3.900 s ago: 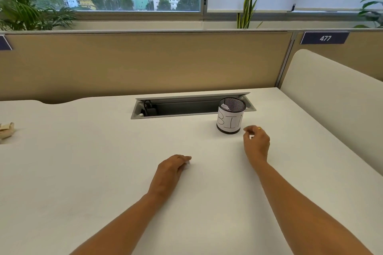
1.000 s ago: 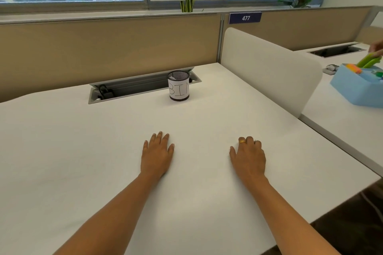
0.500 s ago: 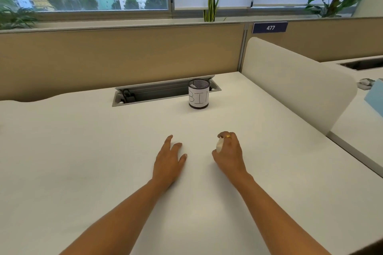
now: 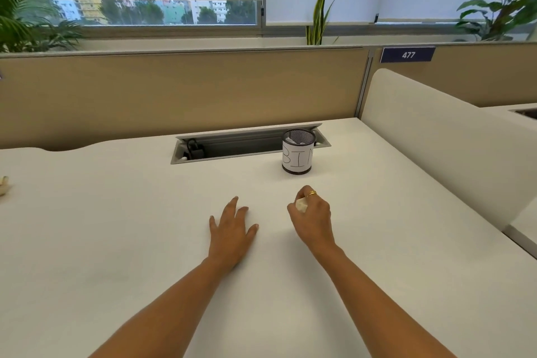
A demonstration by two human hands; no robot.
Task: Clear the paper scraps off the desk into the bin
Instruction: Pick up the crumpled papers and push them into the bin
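A small black mesh bin (image 4: 298, 151) with a white label reading BIN stands on the white desk (image 4: 116, 227), in front of the cable tray; white paper shows inside it. My right hand (image 4: 312, 216) is curled shut on a small white paper scrap (image 4: 301, 205), a short way in front of the bin. A gold ring sits on one finger. My left hand (image 4: 232, 227) lies flat on the desk with fingers spread, holding nothing, left of the right hand.
An open cable tray (image 4: 232, 144) with a black plug is recessed at the back of the desk. A tan partition rises behind. A white divider (image 4: 436, 139) bounds the right side. A pale object (image 4: 4, 186) lies at the far left edge.
My right hand, flat a second ago, has closed on a paper scrap and moved forward toward the bin. The view has swung left; the blue box on the neighbouring desk is out of sight.
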